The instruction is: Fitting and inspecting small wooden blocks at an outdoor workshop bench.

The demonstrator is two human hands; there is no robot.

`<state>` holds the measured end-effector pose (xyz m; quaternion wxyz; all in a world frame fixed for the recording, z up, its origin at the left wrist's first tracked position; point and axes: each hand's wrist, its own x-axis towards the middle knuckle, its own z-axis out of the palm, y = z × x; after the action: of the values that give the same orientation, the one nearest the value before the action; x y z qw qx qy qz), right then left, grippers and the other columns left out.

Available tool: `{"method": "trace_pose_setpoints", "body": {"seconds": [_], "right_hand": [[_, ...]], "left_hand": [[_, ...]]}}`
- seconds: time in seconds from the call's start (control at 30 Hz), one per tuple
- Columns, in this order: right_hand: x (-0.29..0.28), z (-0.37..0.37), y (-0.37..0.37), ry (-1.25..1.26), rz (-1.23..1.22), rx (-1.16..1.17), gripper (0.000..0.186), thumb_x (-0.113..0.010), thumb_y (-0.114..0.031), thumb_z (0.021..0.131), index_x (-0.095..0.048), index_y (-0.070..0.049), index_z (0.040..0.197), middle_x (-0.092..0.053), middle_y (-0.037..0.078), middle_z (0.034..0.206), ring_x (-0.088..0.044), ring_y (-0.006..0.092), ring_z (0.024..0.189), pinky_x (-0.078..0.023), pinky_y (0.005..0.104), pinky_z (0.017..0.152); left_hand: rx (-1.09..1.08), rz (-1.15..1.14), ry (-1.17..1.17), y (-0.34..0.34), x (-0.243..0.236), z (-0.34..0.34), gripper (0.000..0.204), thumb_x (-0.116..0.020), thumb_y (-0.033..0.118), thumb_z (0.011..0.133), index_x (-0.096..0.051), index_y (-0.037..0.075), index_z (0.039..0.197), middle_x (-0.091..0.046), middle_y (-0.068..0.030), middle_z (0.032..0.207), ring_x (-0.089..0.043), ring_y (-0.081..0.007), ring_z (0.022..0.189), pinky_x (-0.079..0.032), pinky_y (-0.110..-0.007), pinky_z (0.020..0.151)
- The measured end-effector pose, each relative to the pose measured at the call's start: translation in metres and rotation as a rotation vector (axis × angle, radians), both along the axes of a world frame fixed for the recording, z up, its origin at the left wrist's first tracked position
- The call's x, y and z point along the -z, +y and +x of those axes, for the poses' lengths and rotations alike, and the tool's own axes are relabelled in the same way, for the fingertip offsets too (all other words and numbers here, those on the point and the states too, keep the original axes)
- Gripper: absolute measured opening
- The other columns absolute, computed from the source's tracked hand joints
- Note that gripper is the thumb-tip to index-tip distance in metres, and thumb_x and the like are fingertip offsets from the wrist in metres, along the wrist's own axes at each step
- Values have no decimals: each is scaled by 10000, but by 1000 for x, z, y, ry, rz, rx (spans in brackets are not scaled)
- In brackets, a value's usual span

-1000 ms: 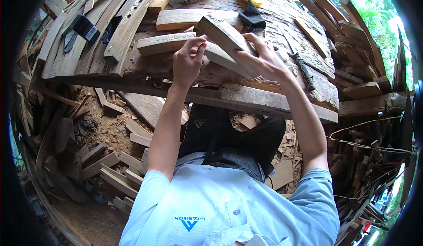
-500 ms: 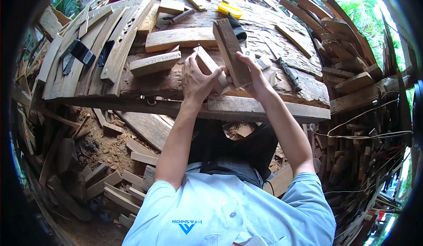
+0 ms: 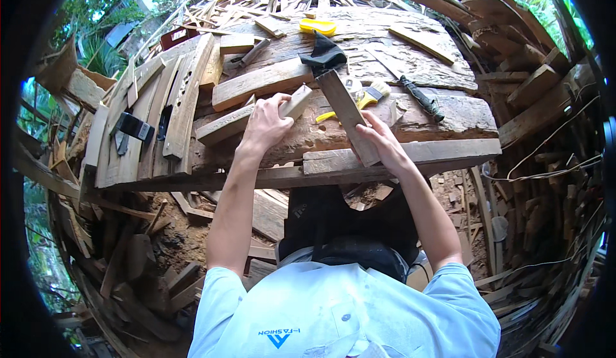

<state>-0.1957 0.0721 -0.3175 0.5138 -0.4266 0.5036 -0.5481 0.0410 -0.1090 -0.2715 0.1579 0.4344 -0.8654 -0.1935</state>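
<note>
My left hand (image 3: pixel 264 126) is closed around a short wooden block (image 3: pixel 296 103), low over the workbench and beside another block (image 3: pixel 224 127). A longer wooden block (image 3: pixel 348 115) is in my right hand (image 3: pixel 385 145), gripped near its lower end and tilted with the top toward the left. Its near end reaches over the thick board (image 3: pixel 410 155) at the bench's front edge. Between the hands and just beyond them lies a paintbrush (image 3: pixel 373 93) with a yellow handle, partly hidden by the right-hand block. A black cloth (image 3: pixel 325 52) lies just past that block's far end.
A knife (image 3: pixel 420 99) with a dark wrapped handle lies to the right. Farther back are a yellow plastic piece (image 3: pixel 317 27) and a loose wood strip (image 3: pixel 421 45). Long boards (image 3: pixel 186 101) and a black box-like object (image 3: pixel 135 127) occupy the left. Wood scraps (image 3: pixel 186 284) cover the ground.
My hands have moved apart, each still with its block. The left-hand block has shifted left and tilted lower, away from the right-hand one. The paintbrush shows more fully.
</note>
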Motion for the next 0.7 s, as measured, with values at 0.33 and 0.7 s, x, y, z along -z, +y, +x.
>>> {"method": "trace_pose_setpoints", "body": {"seconds": [0.33,0.7], "right_hand": [[9,-14,3,-124,-25,-44,595,-627,-406,1024,-500,-5,1446,-652,127,1240,-592,159,1148,-463,315,996],[4,-5,7,-35,-61,-4,560,-629,-377,1023,-501,-22,1436,-659,132,1198,-575,150,1112,-463,312,978]], "left_hand": [[336,-83,95,-23,3,15,426,-718,203,856,-665,56,1252,-692,-172,1235,-685,-308,1106,-547,-407,1003],[406,239,481,-44,31,-20,169,-784,157,933,-789,83,1085,-802,-52,1046,-760,-133,935,-632,-308,839]]}}
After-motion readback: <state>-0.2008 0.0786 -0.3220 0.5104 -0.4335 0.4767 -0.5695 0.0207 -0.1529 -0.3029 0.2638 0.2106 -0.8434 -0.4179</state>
